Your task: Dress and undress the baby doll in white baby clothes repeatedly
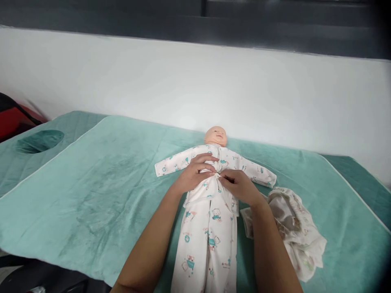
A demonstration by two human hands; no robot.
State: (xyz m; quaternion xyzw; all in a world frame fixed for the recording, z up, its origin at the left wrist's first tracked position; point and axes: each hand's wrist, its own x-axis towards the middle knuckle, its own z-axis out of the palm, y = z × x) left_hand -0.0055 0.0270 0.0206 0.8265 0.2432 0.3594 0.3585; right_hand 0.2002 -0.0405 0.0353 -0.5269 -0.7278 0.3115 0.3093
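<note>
A baby doll (216,136) lies on its back on a teal towel (100,191), head toward the wall, dressed in a white printed sleepsuit (207,228) with sleeves spread out. My left hand (197,173) rests on the doll's chest, fingers curled and pinching the sleepsuit's front fabric. My right hand (236,185) meets it at the chest middle, fingers pinched on the same front opening. Both forearms reach in from the bottom edge.
A crumpled white printed garment (293,228) lies on the towel right of the doll. The padded teal table (36,140) has a face hole at the far left. A white wall rises behind. A red and black object (12,118) sits at the left edge.
</note>
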